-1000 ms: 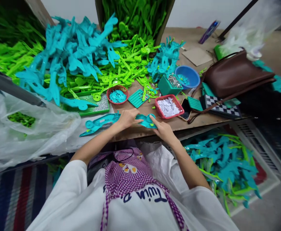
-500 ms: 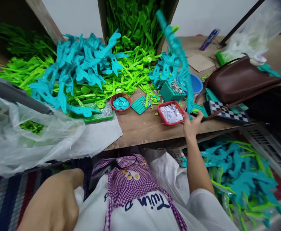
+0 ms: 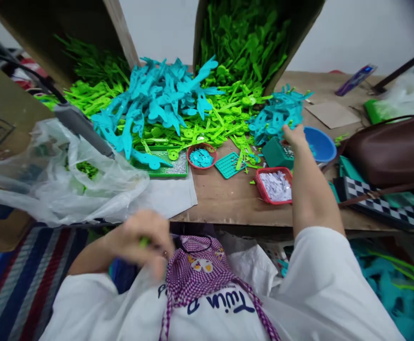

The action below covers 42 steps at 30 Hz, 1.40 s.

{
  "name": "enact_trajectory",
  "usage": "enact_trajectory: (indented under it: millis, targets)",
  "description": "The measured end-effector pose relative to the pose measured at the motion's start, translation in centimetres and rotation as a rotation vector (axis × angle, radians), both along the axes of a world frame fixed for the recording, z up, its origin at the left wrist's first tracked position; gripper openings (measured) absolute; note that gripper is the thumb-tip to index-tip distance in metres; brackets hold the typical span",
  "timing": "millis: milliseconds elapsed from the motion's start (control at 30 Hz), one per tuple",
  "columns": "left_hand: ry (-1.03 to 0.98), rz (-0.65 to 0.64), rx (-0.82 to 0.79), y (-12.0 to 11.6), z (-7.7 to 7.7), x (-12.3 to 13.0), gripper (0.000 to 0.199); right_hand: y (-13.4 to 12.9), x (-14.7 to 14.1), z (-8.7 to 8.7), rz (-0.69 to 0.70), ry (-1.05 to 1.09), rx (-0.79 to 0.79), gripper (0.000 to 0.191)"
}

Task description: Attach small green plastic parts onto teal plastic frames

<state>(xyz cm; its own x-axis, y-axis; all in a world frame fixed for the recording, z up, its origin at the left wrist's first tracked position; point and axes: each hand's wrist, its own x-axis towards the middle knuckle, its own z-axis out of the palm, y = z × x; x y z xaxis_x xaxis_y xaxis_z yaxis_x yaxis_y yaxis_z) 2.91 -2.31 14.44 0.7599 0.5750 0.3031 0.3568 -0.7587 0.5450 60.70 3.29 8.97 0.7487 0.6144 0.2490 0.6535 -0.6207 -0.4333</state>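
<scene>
Head view, right hand [image 3: 295, 137]: arm outstretched over the bench, fingertips at the near edge of the smaller turquoise pile [image 3: 277, 113]; whether they are parted or closed on a piece cannot be told.
Smaller turquoise pile: directly beyond the right fingers, heaped loosely, probably so that single pieces come free easily.
Teal box [image 3: 276, 154]: just on the near side of the right fingers, partly covered by hand and wrist.
Blue bowl [image 3: 325, 147]: just right of the right hand, apparently a holder for small loose parts.
Red rectangular basket [image 3: 261, 190]: nearer the body than the right fingers, beside the forearm; its low walls seem meant to keep the white pieces [image 3: 277, 186] together within easy pick.
Left hand [image 3: 143, 225]: raised before the apron [image 3: 199, 270], fingers curled and blurred; whether they pinch anything cannot be told.
Small green piece [image 3: 145, 242]: shows among the left fingers, too blurred to identify.
White sheet [image 3: 176, 196]: beyond the left fingers, flat on the bench, perhaps as a work surface.
Red round basket [image 3: 202, 166]: farther beyond the left fingers, holding turquoise chips, presumably sorted by kind.
Larger turquoise pile [image 3: 164, 94]: well beyond the left fingers, resting on green parts [image 3: 210, 125].
</scene>
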Motion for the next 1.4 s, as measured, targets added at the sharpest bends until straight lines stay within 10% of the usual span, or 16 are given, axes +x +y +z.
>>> enact_trajectory:
  millis: [133, 233, 333, 433, 700, 900, 1167, 1400]
  targets:
    - [0.205, 0.546, 0.140, 6.1, -0.1, 2.6, 0.053, -1.5, -3.8, 0.6, -0.063, -0.033, -0.007, 0.053]
    - [0.497, 0.847, 0.128, 11.9, -0.7, 2.7, 0.063, -3.8, -11.0, -0.6, 0.182, -0.101, 0.172, 0.042]
    - [0.646, 0.913, 0.021, 15.9, -1.8, 2.2, 0.052, -6.7, -20.4, -3.5, 0.662, 0.079, 0.161, 0.031]
    - [0.653, 0.904, -0.013, 17.0, -2.2, 1.6, 0.038, -9.6, -28.2, -6.4, 0.822, 0.293, 0.165, 0.030]
    - [0.369, 0.827, 0.001, 13.7, -0.2, -1.8, 0.033, -11.6, -35.4, -6.5, 0.931, 0.735, 0.212, 0.029]
    - [0.195, 0.835, 0.232, 8.4, -2.8, -1.4, 0.024, -4.6, -40.8, -2.8, 0.946, 0.929, 0.429, 0.034]
    - [0.169, 0.582, 0.230, 0.1, -7.6, 1.5, 0.021, -0.4, -45.4, -6.2, 0.586, 1.835, 0.235, 0.046]
    - [-0.202, 0.543, -0.101, -2.2, -8.9, 3.7, 0.015, 1.7, -45.0, -4.8, 0.734, 1.454, 0.431, 0.062]
